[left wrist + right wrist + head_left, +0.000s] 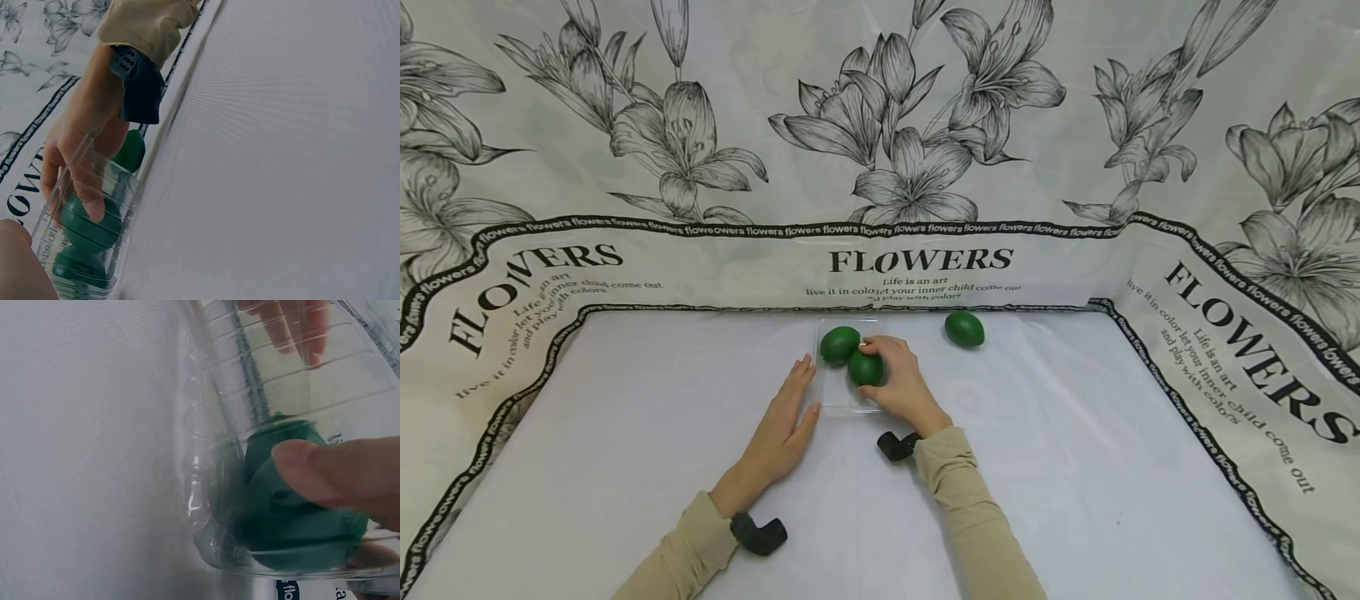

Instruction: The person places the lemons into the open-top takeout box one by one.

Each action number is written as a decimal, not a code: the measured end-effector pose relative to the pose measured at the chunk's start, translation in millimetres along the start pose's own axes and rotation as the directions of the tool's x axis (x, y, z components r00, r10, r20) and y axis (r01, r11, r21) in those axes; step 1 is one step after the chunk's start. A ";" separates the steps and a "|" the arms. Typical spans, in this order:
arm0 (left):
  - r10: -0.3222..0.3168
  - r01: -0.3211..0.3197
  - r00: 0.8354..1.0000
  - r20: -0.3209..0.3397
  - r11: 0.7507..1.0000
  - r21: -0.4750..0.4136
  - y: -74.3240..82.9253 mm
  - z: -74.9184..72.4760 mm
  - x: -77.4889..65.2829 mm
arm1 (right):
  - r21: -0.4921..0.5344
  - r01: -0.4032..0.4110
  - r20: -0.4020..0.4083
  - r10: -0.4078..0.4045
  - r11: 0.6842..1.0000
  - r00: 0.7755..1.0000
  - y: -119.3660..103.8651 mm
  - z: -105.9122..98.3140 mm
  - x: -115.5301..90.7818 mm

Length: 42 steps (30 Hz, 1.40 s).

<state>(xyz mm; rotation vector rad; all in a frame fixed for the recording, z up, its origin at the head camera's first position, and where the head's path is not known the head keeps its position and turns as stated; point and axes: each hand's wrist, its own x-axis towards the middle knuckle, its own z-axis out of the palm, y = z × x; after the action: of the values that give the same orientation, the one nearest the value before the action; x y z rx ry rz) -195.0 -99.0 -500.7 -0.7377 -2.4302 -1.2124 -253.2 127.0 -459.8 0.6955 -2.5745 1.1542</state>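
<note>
Green fruit (865, 368) is gripped by the right hand (907, 387) inside the clear box (837, 393), beside the straight-fingered left hand (778, 432), seemingly mid-placement, calling for gentle release.

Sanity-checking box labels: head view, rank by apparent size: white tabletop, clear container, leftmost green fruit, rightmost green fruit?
Largest to smallest:
1. White tabletop
2. Clear container
3. Leftmost green fruit and rightmost green fruit: these look about alike, so I won't rank one above the other.
</note>
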 end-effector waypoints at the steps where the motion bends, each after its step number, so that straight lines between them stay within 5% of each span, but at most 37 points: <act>1: 0.000 0.000 1.000 0.001 1.000 0.003 0.2 -0.1 -0.1 | 0.003 0.000 0.000 0.000 1.000 1.000 -0.1 0.0 -0.2; 16: 0.007 -0.007 1.000 -0.002 1.000 0.004 -1.6 0.3 -0.6 | 0.002 -0.013 -0.025 0.013 1.000 1.000 -3.1 2.4 1.2; 27: 0.003 -0.003 1.000 0.007 1.000 0.020 -1.3 0.0 0.2 | -0.120 -0.079 0.054 0.086 0.990 0.995 -4.8 -1.3 4.2; 42: -0.009 0.009 1.000 0.017 1.000 0.030 0.4 -0.8 0.4 | -0.052 -0.141 0.012 0.142 0.989 0.990 -0.5 1.2 5.5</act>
<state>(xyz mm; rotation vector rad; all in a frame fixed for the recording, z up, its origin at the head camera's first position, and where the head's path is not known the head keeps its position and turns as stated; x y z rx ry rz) -195.0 -99.4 -499.8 -0.7326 -2.4629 -1.1751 -257.7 124.0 -458.1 0.5201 -2.6940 1.1237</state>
